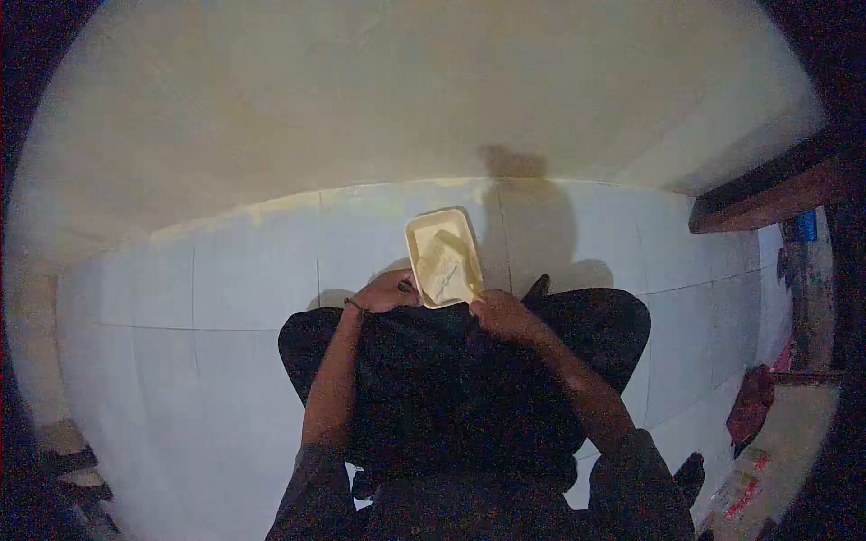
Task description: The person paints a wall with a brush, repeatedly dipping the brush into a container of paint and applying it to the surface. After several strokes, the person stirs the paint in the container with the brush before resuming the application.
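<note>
A shallow cream tray (pixel 416 236) with rounded corners sits in front of my crossed legs. My left hand (pixel 386 291) has its fingers curled at the tray's lower left side, gripping the edge. My right hand (pixel 503 315) is closed around the thin handle end of a pale, broad-headed tool (pixel 444 269), perhaps a brush or scraper. The tool's wide head lies over the inside of the tray, with a greyish mark on its face. Its exact kind is hard to make out in the dim light.
Ahead rises a beige wall (pixel 406 99), with patchy yellowish paint along its foot. Pale floor tiles (pixel 244 270) surround me. A dark wooden ledge (pixel 767 194) juts in at the right. Reddish cloth (pixel 751 406) and a plastic packet (pixel 744 487) lie at the lower right.
</note>
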Demonstrator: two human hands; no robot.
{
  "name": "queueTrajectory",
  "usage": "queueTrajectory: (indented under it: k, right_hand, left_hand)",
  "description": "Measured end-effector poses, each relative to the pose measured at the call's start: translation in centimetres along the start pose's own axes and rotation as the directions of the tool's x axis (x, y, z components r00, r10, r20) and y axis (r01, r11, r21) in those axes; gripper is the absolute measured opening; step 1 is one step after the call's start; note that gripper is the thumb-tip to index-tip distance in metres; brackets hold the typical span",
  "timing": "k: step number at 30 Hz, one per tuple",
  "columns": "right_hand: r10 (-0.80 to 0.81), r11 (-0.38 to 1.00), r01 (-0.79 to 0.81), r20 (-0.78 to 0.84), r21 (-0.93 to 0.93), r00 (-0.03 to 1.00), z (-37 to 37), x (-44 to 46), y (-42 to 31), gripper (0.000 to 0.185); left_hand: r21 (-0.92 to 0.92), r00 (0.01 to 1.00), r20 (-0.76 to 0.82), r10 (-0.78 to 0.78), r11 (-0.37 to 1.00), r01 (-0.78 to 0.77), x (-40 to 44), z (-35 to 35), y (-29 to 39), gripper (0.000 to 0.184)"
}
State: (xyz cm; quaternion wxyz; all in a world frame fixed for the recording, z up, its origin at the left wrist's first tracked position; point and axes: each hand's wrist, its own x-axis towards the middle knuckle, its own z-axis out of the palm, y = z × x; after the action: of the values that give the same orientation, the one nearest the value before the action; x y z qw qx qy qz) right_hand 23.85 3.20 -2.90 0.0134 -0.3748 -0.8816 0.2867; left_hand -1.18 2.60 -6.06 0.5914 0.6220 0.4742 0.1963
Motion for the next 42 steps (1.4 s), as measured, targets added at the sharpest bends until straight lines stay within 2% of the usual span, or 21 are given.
queueTrajectory:
  k: [1,3,4,6,10,12,13,15,16,18,19,21,25,28,30,34,36,39,42]
  right_hand:
    - [0.002,1.0,-0.002,0.001,-0.002,1.0,0.1,-0.2,0.1,0.023]
    - [0.09,0.982,-0.104,0.091,0.16,0.992,-1.8,-0.2,-1.9,0.024]
    - [0.09,0.982,-0.103,0.084,0.159,0.992,-1.4,0.0,-1.6,0.024]
    - [0.264,0.895,-0.315,0.194,0.316,0.945,-0.1,1.1,-0.2,0.024]
    - [0.268,0.886,-0.297,0.131,0.356,0.955,0.9,1.6,0.9,0.025]
    - [0.448,0.546,-0.517,0.292,0.659,0.845,-0.6,1.4,-0.2,0.024]
    - [0.449,0.546,-0.517,0.292,0.659,0.845,-0.4,1.4,-0.1,0.024]
    - [0.407,0.551,-0.411,0.195,0.726,0.892,-0.1,1.3,-0.1,0.021]
    - [0.407,0.551,-0.41,0.195,0.726,0.892,0.0,1.4,0.0,0.021]
    - [0.52,0.344,-0.566,0.349,0.749,0.779,-0.7,1.7,-0.6,0.018]
    - [0.521,0.346,-0.565,0.348,0.749,0.78,-0.8,1.6,-0.6,0.018]
    - [0.444,0.153,-0.47,0.365,0.869,0.819,-0.7,1.3,-0.5,0.017]
    - [0.43,0.147,-0.442,0.345,0.885,0.834,-0.1,1.2,-0.3,0.017]
    - [0.42,0.124,-0.426,0.342,0.896,0.841,-0.4,0.7,-0.5,0.017]
    - [0.367,0.183,-0.412,0.327,0.893,0.871,-0.6,0.5,-0.6,0.016]
    - [0.39,0.157,-0.457,0.37,0.876,0.843,-0.7,0.6,-0.7,0.016]
    - [0.339,-0.015,-0.38,0.362,0.925,0.868,-0.2,0.2,-0.5,0.018]
    - [0.279,-0.061,-0.413,0.412,0.909,0.867,-0.6,0.6,-0.6,0.019]
    - [0.28,-0.109,-0.453,0.464,0.885,0.84,-0.8,1.2,-0.9,0.02]
  left_hand:
    - [-0.002,1.0,0.001,0.002,1.0,-0.002,-0.1,0.1,-0.3,0.027]
    - [-0.127,0.997,-0.05,0.066,0.989,-0.071,0.0,0.6,-1.9,0.025]
    - [-0.121,0.996,-0.049,0.069,0.99,-0.075,0.1,0.7,-2.5,0.025]
    - [-0.097,0.998,-0.024,0.053,0.994,-0.055,0.9,0.4,-3.5,0.023]
    - [-0.066,0.997,-0.043,0.07,0.995,-0.073,1.2,0.4,-4.0,0.023]
    - [-0.104,0.999,-0.038,0.009,0.994,-0.013,1.2,0.4,-3.9,0.024]
    - [-0.104,0.999,-0.038,0.01,0.994,-0.014,1.2,0.5,-3.8,0.024]
    - [-0.271,0.998,-0.048,0.036,0.961,-0.048,1.3,0.6,-4.2,0.024]
    - [-0.27,0.998,-0.047,0.036,0.962,-0.048,1.3,0.6,-4.4,0.024]
    - [-0.153,0.998,-0.044,0.035,0.987,-0.041,1.5,0.5,-4.6,0.022]
    - [-0.153,0.998,-0.044,0.037,0.987,-0.044,1.6,0.5,-4.6,0.022]
    - [-0.207,0.999,-0.048,0.025,0.978,-0.035,1.8,0.5,-4.6,0.021]
    - [-0.177,0.999,-0.036,-0.014,0.984,0.008,1.6,0.3,-4.1,0.02]
    - [-0.158,0.998,-0.028,0.061,0.985,-0.065,1.5,0.3,-4.3,0.02]
    - [-0.149,0.998,-0.034,0.054,0.987,-0.058,1.6,0.3,-4.6,0.02]
    - [-0.143,0.998,-0.021,0.055,0.988,-0.058,1.1,0.2,-3.1,0.019]
    - [-0.19,0.999,-0.046,0.025,0.981,-0.033,0.6,0.2,-1.5,0.018]
    - [-0.105,1.0,-0.008,-0.009,0.994,0.008,0.8,0.0,-1.6,0.018]
    - [-0.169,0.997,-0.023,-0.068,0.984,0.063,0.7,0.3,-2.2,0.02]
